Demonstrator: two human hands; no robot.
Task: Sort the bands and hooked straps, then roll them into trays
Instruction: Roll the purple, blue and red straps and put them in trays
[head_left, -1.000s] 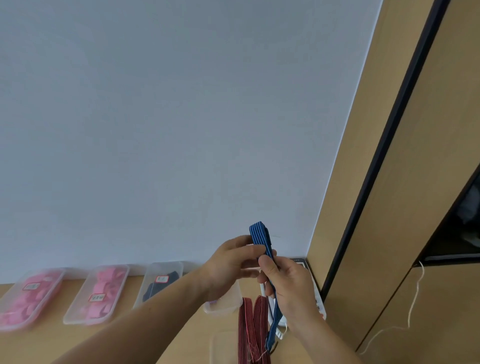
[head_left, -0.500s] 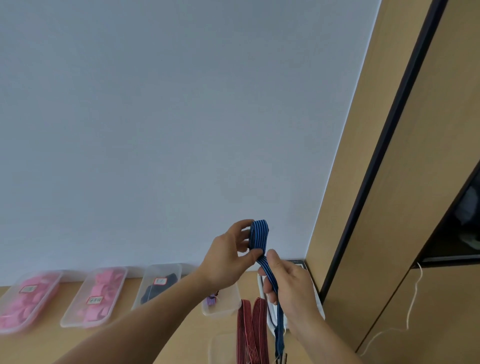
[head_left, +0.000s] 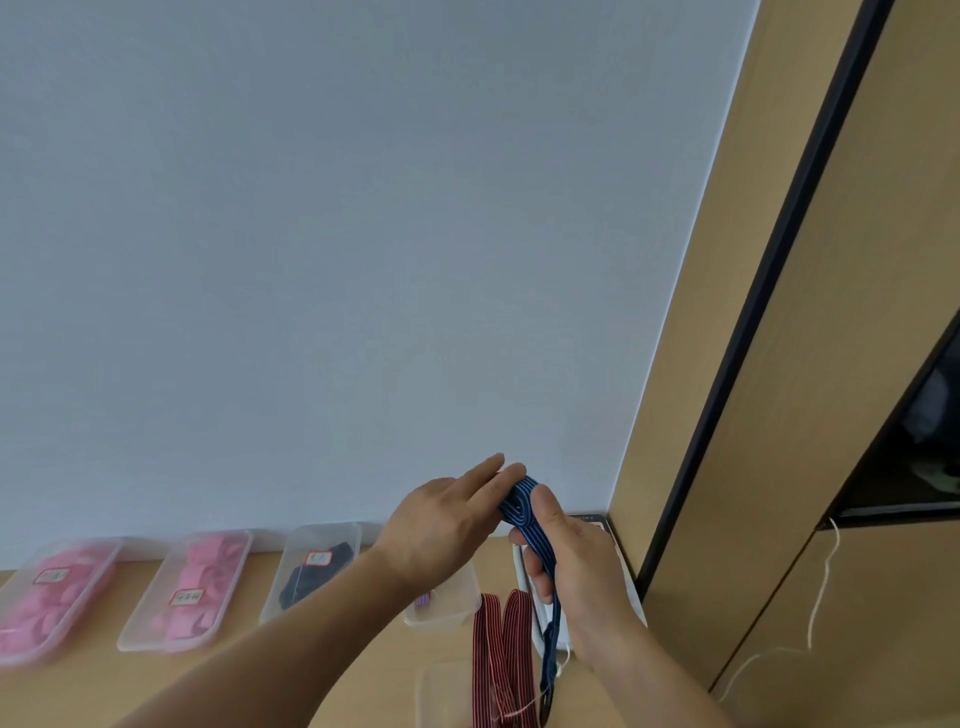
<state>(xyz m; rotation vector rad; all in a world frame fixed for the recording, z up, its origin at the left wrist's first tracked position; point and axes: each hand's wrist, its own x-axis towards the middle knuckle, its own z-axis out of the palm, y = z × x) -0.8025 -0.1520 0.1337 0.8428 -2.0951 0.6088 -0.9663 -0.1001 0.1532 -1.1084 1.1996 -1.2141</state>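
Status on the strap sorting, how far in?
Done: the left pink tray, second pink tray and dark tray hold pieces. In hand: right hand grips the blue strap, partly rolled; left hand touches the roll with straight fingers. Left: its hanging tail, then the red strap on the table.

Right hand (head_left: 576, 566) grips blue strap (head_left: 519, 506); left hand (head_left: 441, 525) fingers straight, touching its rolled top.
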